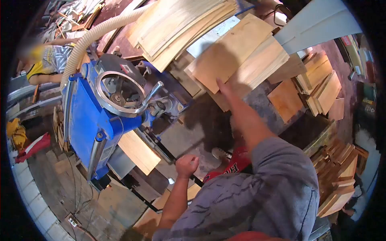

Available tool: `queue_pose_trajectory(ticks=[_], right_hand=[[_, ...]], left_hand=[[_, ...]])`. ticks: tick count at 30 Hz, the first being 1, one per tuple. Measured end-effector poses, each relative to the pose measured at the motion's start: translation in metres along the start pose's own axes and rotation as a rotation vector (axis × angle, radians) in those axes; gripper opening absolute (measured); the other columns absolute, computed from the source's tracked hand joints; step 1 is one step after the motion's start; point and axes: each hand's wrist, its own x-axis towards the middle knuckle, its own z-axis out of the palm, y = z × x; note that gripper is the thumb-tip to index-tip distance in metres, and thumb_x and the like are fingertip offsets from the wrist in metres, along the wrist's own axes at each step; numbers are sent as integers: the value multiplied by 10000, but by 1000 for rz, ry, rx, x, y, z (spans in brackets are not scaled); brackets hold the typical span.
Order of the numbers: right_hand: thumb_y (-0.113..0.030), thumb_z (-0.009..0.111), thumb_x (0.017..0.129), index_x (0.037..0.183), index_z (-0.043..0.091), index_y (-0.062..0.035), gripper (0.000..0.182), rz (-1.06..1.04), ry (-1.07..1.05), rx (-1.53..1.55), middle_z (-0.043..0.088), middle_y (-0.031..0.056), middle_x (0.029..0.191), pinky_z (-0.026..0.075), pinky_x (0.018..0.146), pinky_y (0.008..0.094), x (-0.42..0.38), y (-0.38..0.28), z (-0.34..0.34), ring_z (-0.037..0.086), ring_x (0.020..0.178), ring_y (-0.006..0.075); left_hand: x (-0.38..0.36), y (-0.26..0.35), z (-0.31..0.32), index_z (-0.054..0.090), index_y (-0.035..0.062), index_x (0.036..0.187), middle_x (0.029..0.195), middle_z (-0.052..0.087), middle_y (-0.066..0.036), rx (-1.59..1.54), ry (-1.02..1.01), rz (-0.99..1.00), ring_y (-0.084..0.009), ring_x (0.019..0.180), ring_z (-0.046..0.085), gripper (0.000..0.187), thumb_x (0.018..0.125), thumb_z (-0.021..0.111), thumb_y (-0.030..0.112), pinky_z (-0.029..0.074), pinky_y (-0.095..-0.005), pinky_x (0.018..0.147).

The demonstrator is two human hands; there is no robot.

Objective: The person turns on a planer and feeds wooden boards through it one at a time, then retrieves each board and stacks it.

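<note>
My right hand reaches forward and grips the near corner of a thin wooden board, its thumb on the board's edge and the other fingers hidden beneath. That board lies tilted across a stack of similar boards. My left hand is held low in front of my body, its fingers curled closed with nothing showing in them. Left of it stands a blue planer with a large metal handwheel. From the machine's near side a pale board sticks out.
Another stack of long boards lies beyond the machine. A ribbed hose arches from the planer. Piles of cut wood and offcuts stand at the right. At the far left is another person. Cables trail over the floor.
</note>
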Motion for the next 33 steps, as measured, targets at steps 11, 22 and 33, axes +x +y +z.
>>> queue_pose_trajectory(ticks=[11,22,33], right_hand=[[-279,659,917,1376,420,-3,586,-23,-571,310,565,112,1273,470,965,401,-157,-4,-103,565,1146,244],[-227,654,906,1220,585,24,409,-300,-583,-443,676,81,1068,502,873,342,-394,45,-204,626,978,168],[-121,685,879,1182,588,14,345,-525,-572,-510,663,49,1070,493,854,316,-529,118,-190,613,957,149]], left_hand=[[-5,-3,5,661,112,732,716,671,-83,24,113,31,-283,670,660,166,781,726,257,528,-388,631],[-12,4,0,694,55,974,841,699,-127,-369,92,57,-249,792,685,254,901,644,293,515,-365,715],[-168,76,-43,577,-24,1135,1072,672,-83,-1254,509,60,-140,938,625,314,938,647,211,501,-306,834]])
